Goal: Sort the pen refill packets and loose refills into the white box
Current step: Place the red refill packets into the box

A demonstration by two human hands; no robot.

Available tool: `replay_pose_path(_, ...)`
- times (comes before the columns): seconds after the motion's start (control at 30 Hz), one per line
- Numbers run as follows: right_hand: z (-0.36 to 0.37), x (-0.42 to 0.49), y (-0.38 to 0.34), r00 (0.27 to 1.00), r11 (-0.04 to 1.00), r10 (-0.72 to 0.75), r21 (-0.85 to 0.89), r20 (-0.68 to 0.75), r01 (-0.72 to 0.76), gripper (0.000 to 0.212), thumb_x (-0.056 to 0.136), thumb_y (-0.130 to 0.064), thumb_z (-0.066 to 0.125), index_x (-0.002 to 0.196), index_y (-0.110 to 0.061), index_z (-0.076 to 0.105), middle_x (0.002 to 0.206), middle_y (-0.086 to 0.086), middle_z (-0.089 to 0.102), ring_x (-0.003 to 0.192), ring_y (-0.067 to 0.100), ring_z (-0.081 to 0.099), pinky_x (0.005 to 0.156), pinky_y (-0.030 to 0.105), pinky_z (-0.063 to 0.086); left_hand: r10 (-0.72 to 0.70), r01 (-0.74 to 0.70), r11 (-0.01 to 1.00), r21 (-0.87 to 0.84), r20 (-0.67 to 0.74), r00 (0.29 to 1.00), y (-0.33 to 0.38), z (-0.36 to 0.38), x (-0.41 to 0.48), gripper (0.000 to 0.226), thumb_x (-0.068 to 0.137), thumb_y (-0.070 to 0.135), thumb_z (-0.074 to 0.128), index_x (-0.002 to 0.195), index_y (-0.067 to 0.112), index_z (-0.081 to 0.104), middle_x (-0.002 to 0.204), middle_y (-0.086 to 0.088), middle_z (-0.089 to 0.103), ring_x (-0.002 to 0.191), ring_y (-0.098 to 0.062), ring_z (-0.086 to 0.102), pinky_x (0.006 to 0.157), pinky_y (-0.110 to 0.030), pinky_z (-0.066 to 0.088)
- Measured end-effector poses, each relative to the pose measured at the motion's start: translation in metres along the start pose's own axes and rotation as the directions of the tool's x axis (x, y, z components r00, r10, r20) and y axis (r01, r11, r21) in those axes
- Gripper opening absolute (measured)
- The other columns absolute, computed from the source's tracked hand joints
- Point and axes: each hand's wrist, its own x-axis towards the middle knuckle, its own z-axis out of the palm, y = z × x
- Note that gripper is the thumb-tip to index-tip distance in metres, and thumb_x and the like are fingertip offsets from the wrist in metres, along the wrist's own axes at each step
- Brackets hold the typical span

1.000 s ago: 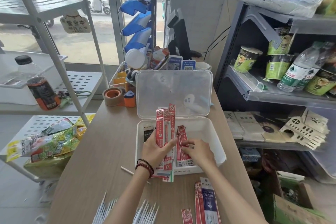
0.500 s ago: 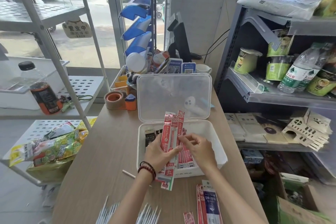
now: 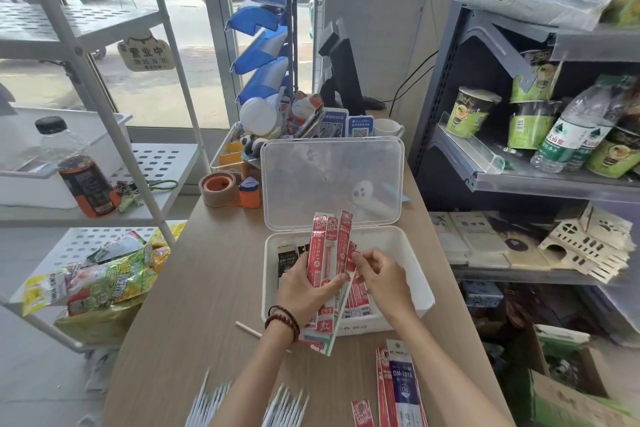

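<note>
Left hand (image 3: 304, 288) has its grip clenched round a fan of red packets (image 3: 329, 253), thumb across the front, tops standing up over the white box (image 3: 415, 274). Right hand (image 3: 377, 277) pinches the edge of one packet at the fan's right side, apparently peeling it off to lay it down. Directly under both grips, inside the box: more red packets flat on the floor, black packets (image 3: 287, 260) toward the left wall. Box lid (image 3: 332, 180) stands open just beyond the fan. Nearer the person than the grips, on the desk (image 3: 194, 305): a single loose refill (image 3: 247, 329) beside the left wrist, a bunch of white refills (image 3: 277, 406) at the bottom edge, blue and red packets (image 3: 401, 388) under the right forearm. Risk, as I judge it: fan is splayed and its lower ends hang outside the box front; slackening the left grip while the right pulls could spill packets onto the desk or drag a neighbour out with the chosen one. Hard to make out: count of packets in the fan, how many the right hand holds, printed labels. Refill bunch is cut off by the frame; the hands hide the middle of the box floor.
</note>
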Motion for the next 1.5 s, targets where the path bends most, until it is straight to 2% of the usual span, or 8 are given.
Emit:
replay_pose_path(0.3,-0.002,-0.002,-0.007,1.0,0.998,0.024,0.055,-0.008,-0.023,0.044,0.086,-0.064,0.045,0.092,-0.024,0.062,0.079,-0.007,0.074,0.065,0.006,0.071,0.072,0.041,0.061,-0.043,0.04,0.995,-0.086,-0.035,0.998,-0.003,-0.002,0.001,0.045,0.07,0.034,0.079,0.109,0.024,0.057,0.096,0.006,0.071,0.08,-0.003,0.069,0.071,-0.024,0.059)
replay_pose_path(0.47,-0.007,-0.004,-0.01,0.976,0.99,-0.002,0.138,0.22,-0.029,0.035,0.083,-0.053,0.067,0.091,-0.019,0.07,0.083,-0.001,0.077,0.073,0.021,0.074,0.081,0.049,0.058,-0.035,0.027,0.997,-0.077,-0.107,0.994,-0.001,-0.002,0.002,0.047,0.071,0.034,0.079,0.11,0.024,0.056,0.094,0.009,0.069,0.08,-0.002,0.068,0.071,-0.022,0.058)
replay_pose_path(0.77,-0.006,0.006,0.002,0.98,0.973,0.156,0.191,-0.119,-0.132,0.015,0.095,-0.025,0.048,0.093,-0.011,0.054,0.092,0.011,0.071,0.083,0.027,0.069,0.059,0.043,0.062,-0.035,0.024,0.996,-0.082,-0.13,0.991,0.003,-0.003,-0.002,0.042,0.073,0.033,0.077,0.108,0.025,0.055,0.094,0.013,0.067,0.082,0.003,0.066,0.072,-0.017,0.057)
replay_pose_path(0.9,-0.006,0.007,-0.002,0.979,0.979,0.156,0.152,-0.131,-0.136,0.033,0.093,-0.041,0.058,0.092,-0.009,0.052,0.092,0.015,0.065,0.08,0.022,0.067,0.055,0.03,0.059,-0.034,0.02,0.995,-0.096,-0.146,0.989,0.005,-0.003,-0.003,0.042,0.074,0.032,0.076,0.108,0.025,0.054,0.093,0.014,0.066,0.08,0.005,0.065,0.068,-0.011,0.054)
replay_pose_path(1.03,-0.007,0.007,-0.003,0.991,0.983,0.136,0.123,-0.008,-0.134,0.038,0.085,-0.049,0.066,0.086,-0.014,0.05,0.096,0.016,0.064,0.087,0.032,0.067,0.062,0.039,0.062,-0.048,0.02,0.988,-0.154,-0.178,0.983,0.011,-0.006,-0.003,0.038,0.075,0.028,0.075,0.107,0.024,0.054,0.092,0.013,0.065,0.081,0.005,0.064,0.065,-0.008,0.052)
replay_pose_path(1.27,-0.011,0.005,-0.009,0.996,0.977,0.08,0.197,0.043,-0.087,0.027,0.086,-0.029,0.071,0.084,-0.014,0.049,0.087,0.004,0.059,0.072,0.014,0.061,0.069,0.042,0.059,-0.054,0.014,0.982,-0.191,-0.203,0.978,0.017,-0.02,-0.006,0.035,0.076,0.03,0.075,0.103,0.032,0.053,0.091,0.014,0.067,0.08,0.0,0.067,0.064,-0.014,0.054)
replay_pose_path(1.37,-0.013,0.007,-0.015,0.997,0.965,0.064,0.251,0.053,-0.075,0.036,0.078,-0.035,0.079,0.086,-0.014,0.05,0.086,0.014,0.063,0.076,0.023,0.067,0.073,0.046,0.058,-0.055,0.023,0.986,-0.167,-0.189,0.98,0.02,-0.034,-0.006,0.041,0.073,0.035,0.076,0.107,0.028,0.054,0.091,0.011,0.068,0.079,-0.002,0.068,0.064,-0.016,0.056)
replay_pose_path(1.5,-0.004,0.012,-0.032,0.997,0.956,0.021,0.291,0.081,-0.044,0.054,0.063,-0.045,0.083,0.097,-0.01,0.059,0.095,0.016,0.068,0.068,0.02,0.063,0.055,0.025,0.052,-0.067,0.025,0.986,-0.163,-0.256,0.964,0.022,-0.061,-0.009,0.025,0.075,0.032,0.074,0.088,0.034,0.054,0.083,0.01,0.067,0.072,-0.004,0.067,0.055,-0.013,0.052)
